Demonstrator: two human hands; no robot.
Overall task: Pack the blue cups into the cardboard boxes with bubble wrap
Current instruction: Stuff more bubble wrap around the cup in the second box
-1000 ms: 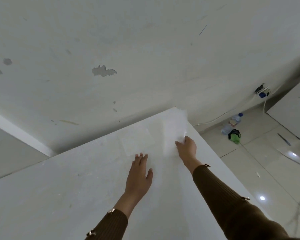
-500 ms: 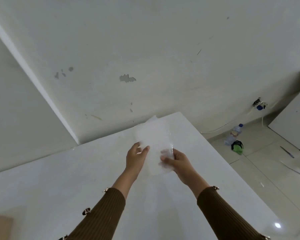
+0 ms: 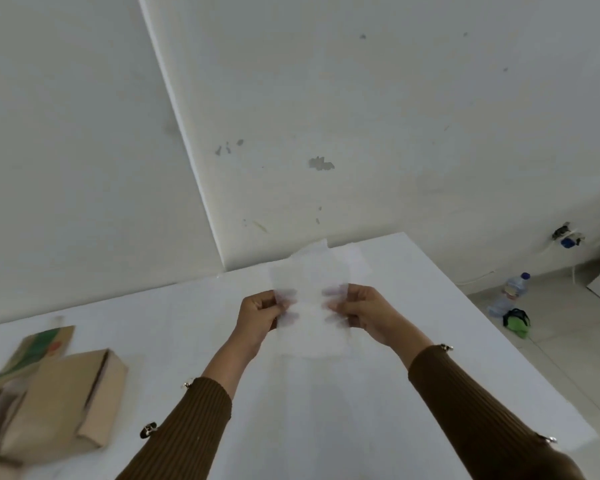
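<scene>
A clear sheet of bubble wrap [image 3: 310,292] is held up above the white table [image 3: 413,306], in the middle of the view. My left hand [image 3: 258,315] pinches its left edge and my right hand [image 3: 364,311] pinches its right edge, fingertips showing through the plastic. A plain cardboard box [image 3: 61,403] lies on the table at the lower left, with a second box with green print [image 3: 32,351] behind it. No blue cup is clearly in view.
The table's right edge runs diagonally down to the lower right, with tiled floor beyond it. On the floor lie a water bottle [image 3: 515,285] and a green object [image 3: 516,323]. A wall socket with a cable [image 3: 567,237] sits low on the white wall.
Both hands have lifted the bubble wrap off the table and pulled it nearer, spread between them. The view swung left, bringing the cardboard boxes into sight.
</scene>
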